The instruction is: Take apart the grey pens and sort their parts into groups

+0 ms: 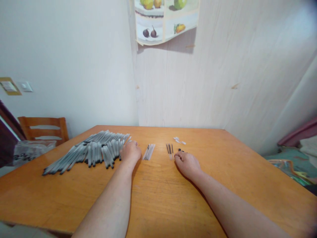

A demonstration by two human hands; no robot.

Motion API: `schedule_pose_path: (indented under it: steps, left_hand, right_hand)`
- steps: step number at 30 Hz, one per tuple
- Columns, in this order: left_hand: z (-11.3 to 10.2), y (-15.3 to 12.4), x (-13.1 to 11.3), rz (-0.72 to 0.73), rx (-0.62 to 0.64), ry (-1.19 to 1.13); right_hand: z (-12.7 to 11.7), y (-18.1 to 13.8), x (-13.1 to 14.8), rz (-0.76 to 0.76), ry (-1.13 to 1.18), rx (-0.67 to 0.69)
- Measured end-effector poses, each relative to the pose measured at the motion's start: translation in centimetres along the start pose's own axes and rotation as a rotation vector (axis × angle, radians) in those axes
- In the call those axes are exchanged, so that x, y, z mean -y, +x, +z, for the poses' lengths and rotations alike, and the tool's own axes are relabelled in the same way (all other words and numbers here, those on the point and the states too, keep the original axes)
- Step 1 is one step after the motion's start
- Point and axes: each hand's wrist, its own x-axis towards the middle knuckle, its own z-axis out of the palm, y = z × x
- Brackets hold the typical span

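Note:
A long pile of grey pens with black tips lies on the left half of the wooden table. My left hand rests at the right end of that pile, fingers curled down and touching the pens. A few clear pen barrels lie just right of it. Thin black refills sit in the middle. My right hand lies knuckles up beside the refills, fingers bent onto small black caps. Some white small parts lie farther back.
A wooden chair stands at the table's left, with a clear plastic bag in front of it. Walls close off the far side; a fruit poster hangs above. Bedding lies to the right.

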Motion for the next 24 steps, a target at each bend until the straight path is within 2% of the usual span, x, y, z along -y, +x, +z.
schedule_pose_path:
  steps: [4,9,15,24]
  left_hand:
    - [-0.76,-0.38,0.12,-0.083,-0.027,0.090]
    - [-0.72,-0.37,0.20,-0.148,-0.007,0.129]
    - [-0.31,-0.02,0.54,-0.138,-0.011,0.133]
    - [-0.34,0.09,0.26,-0.102,0.079,0.148]
  right_hand:
    - [-0.08,-0.01,0.13,-0.005,-0.010,0.000]
    - [-0.22,-0.06,0.25,-0.001,-0.011,0.005]
    - [-0.21,-0.03,0.17,0.003,0.001,0.003]
    - [-0.15,0.06,0.10,0.003,0.027,-0.013]
